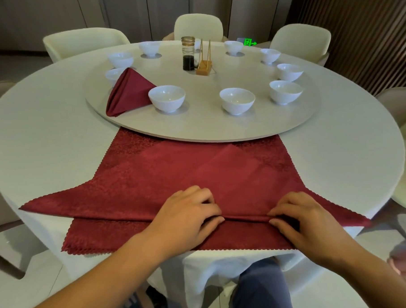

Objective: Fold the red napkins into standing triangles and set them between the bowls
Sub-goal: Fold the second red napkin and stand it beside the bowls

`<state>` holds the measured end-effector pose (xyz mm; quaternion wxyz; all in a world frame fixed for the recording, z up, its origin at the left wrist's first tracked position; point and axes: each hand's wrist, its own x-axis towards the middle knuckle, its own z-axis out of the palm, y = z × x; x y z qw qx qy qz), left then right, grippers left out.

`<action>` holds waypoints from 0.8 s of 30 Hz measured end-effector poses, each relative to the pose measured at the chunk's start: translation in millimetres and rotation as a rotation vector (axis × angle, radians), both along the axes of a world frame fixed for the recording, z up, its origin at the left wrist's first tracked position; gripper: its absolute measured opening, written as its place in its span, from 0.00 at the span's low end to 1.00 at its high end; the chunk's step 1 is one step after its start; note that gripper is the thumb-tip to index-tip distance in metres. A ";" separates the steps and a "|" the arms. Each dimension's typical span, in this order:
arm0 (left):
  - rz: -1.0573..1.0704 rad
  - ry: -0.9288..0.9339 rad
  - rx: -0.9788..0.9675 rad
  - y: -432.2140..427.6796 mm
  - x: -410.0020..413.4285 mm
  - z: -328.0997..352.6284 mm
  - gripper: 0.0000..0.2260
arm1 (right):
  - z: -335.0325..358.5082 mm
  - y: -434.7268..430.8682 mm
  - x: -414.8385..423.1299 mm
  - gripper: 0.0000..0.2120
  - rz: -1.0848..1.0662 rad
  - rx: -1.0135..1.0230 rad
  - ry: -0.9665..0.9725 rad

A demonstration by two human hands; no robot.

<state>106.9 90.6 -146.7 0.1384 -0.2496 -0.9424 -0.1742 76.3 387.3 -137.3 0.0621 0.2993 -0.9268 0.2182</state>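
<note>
A red napkin [139,198] folded into a wide triangle lies on top of flat red napkins [135,236] at the table's near edge. My left hand [190,212] and my right hand [295,217] pinch the triangle's long near fold, a short stretch of rolled edge between them. One finished standing red triangle [129,92] sits on the round turntable [208,128], at its left, beside a white bowl [167,98]. Several white bowls ring the turntable, such as the bowl [237,100] right of centre.
A dark sauce bottle [188,54] and a gold toothpick holder [204,67] stand at the turntable's middle. Cream chairs [197,26] surround the white-clothed table [45,142]. My knees show below the table's edge.
</note>
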 end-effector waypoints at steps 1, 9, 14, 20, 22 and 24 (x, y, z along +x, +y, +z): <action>0.007 -0.004 0.021 -0.1 -0.2 -0.4 0.13 | 0.9 3.2 -0.6 0.11 -0.004 0.003 0.007; 0.002 -0.074 0.107 -2.1 5.2 -0.3 0.12 | 15.0 26.3 -6.6 0.03 -0.018 0.064 0.026; -0.048 -0.256 0.242 -5.8 18.4 9.0 0.13 | 50.7 29.8 -16.6 0.04 -0.128 -0.009 0.012; -0.103 -0.359 0.409 -10.9 33.8 24.4 0.11 | 91.1 23.3 -36.5 0.08 -0.164 0.083 -0.131; -0.111 -0.379 0.434 -14.1 38.7 26.2 0.12 | 99.1 20.0 -46.2 0.11 -0.200 0.088 -0.145; -0.109 -0.404 0.454 -17.2 42.7 26.2 0.13 | 105.3 14.8 -56.3 0.10 -0.207 0.054 -0.173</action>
